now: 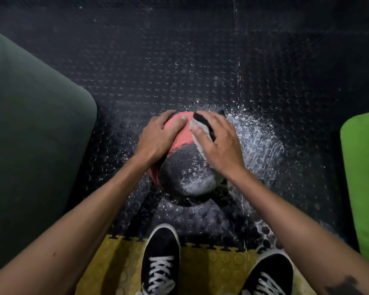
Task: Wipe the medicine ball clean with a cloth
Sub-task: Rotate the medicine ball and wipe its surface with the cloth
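While my left hand (158, 137) lies spread flat on the medicine ball (184, 165) at frame centre, steadying it, I'd keep my right hand (218, 143) pressing the cloth (197, 126) flat-fingered, wiping firmly toward the white-speckled dark panel below.

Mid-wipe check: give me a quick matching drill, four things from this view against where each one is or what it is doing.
Things:
1. left hand
2. right hand
3. medicine ball
4. bright green mat

States:
A. at the frame's right edge
B. presses the cloth onto the ball
C. rests bare on the red panel
D. sits on the studded black floor

Pairs: 1-C, 2-B, 3-D, 4-A
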